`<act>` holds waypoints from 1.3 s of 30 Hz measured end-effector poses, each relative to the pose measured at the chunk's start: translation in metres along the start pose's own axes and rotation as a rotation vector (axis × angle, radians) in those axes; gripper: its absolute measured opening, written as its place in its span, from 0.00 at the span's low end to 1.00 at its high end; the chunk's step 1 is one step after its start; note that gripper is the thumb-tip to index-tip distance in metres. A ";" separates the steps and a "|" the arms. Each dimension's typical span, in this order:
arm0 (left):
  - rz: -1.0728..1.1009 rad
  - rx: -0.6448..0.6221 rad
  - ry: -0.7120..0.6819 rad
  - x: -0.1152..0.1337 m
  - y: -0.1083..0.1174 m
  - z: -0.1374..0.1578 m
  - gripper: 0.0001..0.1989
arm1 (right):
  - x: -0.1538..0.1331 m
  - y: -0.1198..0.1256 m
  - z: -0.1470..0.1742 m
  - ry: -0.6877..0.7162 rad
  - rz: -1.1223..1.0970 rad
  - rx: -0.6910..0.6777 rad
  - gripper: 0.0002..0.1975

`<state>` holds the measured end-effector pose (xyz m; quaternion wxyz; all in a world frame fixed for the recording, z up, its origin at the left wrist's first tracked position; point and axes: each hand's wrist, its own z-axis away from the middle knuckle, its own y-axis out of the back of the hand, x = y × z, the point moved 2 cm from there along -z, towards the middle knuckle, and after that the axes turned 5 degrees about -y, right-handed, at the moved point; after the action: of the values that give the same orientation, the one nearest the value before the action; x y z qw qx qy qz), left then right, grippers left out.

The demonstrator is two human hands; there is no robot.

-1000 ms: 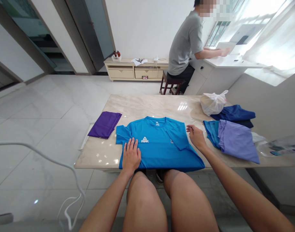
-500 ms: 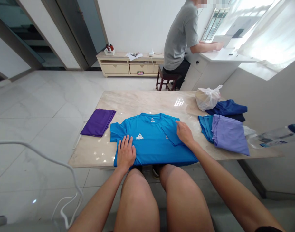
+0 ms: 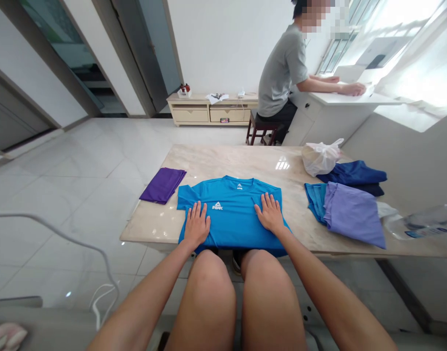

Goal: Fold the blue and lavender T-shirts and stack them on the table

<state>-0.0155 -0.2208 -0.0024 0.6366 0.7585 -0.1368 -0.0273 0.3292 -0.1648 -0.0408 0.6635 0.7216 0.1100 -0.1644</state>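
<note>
The left hand (image 3: 197, 226) stays flat, fingers slightly apart, on the blue shirt (image 3: 233, 217), which lies spread on the counter (image 3: 227, 158). The right hand (image 3: 270, 214), earlier at the shirt's side edge, now lies flat farther in, fingers slightly apart.

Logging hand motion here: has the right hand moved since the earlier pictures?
Yes, leftward, away from the lilac cloth: the right hand now rests on the blue shirt.

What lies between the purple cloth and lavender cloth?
Head view: the blue PEAK shirt under the left hand and right hand, then bright blue fabric beside the lavender cloth.
</note>
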 end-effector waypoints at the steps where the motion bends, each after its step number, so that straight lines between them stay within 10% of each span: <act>1: -0.009 -0.014 -0.018 0.001 0.001 0.001 0.32 | 0.002 0.001 -0.001 -0.025 -0.016 -0.032 0.41; 7: 0.002 -0.069 -0.139 -0.026 0.019 -0.021 0.31 | 0.054 0.036 -0.001 -0.056 -0.171 0.185 0.39; 12: 0.044 -0.096 0.227 -0.076 0.021 -0.066 0.34 | 0.108 0.052 0.027 -0.142 -0.082 0.337 0.35; 22: 0.065 -0.098 0.396 -0.096 -0.005 -0.061 0.37 | 0.088 0.059 0.035 -0.146 0.073 0.266 0.31; 33: 0.292 0.246 0.127 -0.082 0.027 -0.059 0.30 | 0.085 0.063 0.038 -0.116 0.099 0.286 0.29; 39: 0.122 -0.041 -0.432 -0.011 0.069 -0.055 0.29 | 0.085 0.065 0.038 -0.113 0.117 0.270 0.28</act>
<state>-0.0262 -0.1763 0.0741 0.6081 0.7124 -0.3151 -0.1532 0.4288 -0.2142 -0.0166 0.5740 0.7990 0.0072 -0.1791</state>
